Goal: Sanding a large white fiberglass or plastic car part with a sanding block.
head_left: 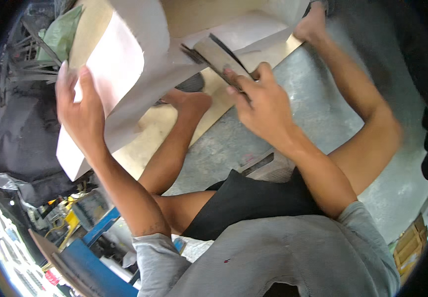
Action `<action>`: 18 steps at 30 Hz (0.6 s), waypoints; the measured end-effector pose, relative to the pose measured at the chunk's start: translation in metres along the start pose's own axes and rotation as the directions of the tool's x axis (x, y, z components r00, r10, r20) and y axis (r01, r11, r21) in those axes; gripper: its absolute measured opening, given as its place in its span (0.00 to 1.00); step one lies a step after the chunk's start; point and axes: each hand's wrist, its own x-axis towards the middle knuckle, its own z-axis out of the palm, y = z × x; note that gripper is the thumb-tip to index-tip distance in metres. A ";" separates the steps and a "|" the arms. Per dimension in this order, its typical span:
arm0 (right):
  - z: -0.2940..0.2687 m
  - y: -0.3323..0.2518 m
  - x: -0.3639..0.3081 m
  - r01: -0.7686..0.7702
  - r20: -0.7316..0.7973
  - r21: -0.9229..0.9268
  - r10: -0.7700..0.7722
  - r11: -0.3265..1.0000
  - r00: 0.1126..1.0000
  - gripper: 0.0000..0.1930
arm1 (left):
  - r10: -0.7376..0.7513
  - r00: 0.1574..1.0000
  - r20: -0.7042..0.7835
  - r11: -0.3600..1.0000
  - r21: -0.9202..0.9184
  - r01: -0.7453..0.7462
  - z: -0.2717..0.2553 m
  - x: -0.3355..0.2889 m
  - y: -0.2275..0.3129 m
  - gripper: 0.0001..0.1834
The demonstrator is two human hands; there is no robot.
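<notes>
A smooth, curling white sheet (117, 62) is pinched by the loosely bent left hand (81, 109), while a flat, dark-edged tool (219, 55) is gripped by the curled right hand (264, 103)

White sheet (120, 64) cut off above, flat object (222, 57) blurred (kind unclear), left foot (194, 101) half-hidden

Fairly bright overall, shadows soft. Glare (8, 242) blown out in white streaks, lower left. The sheet (120, 59) in front of me is nearly washed out, pinkish, its lower fold greyer. Dull shine on the floor (300, 91). My left hand (83, 114) smears at the fingertips; my right hand (266, 104) and its tool (222, 58) look soft too. Fisheye bends the edges, corners black, right rim dim.
</notes>
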 end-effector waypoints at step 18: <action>0.008 0.006 0.004 0.061 0.041 -0.022 -0.060 0.998 0.997 0.19 | -0.089 0.955 0.284 0.963 0.268 0.010 0.025 0.006 -0.030 0.40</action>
